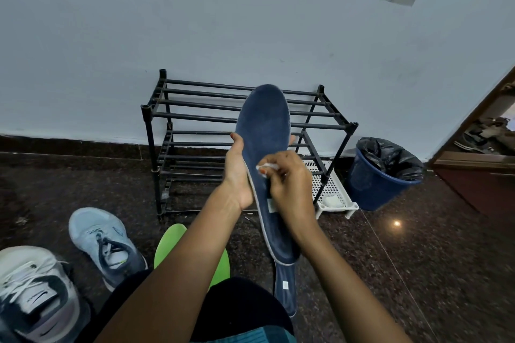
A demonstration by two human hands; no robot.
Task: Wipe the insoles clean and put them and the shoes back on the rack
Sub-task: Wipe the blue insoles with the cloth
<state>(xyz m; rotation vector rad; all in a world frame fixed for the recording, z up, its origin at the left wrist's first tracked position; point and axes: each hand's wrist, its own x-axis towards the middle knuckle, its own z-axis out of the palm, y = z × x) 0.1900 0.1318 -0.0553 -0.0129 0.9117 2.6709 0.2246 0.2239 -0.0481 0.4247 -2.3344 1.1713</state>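
So the dark blue insole (264, 125) is held up in the air in front of the rack (195, 108), toe end up. The left hand (237, 172) is wrapped round its edge from behind. The right hand (289, 184) pinches a small white wipe (266, 166) against the middle of the top face. Looks like mid-wipe on this one, so I'd call the job early to halfway at best.

A second blue insole (285, 287) lies on the floor right below it, and a green insole (167, 242) sits just beside that, half hidden by the left arm. I honestly can't tell if either has been cleaned.

The light blue shoe (103, 242) and the white shoe (36, 292) are both on the floor at the left, near each other and well apart from the rack. None of the shoes or insoles are on it yet, so the whole putting-back part is left.
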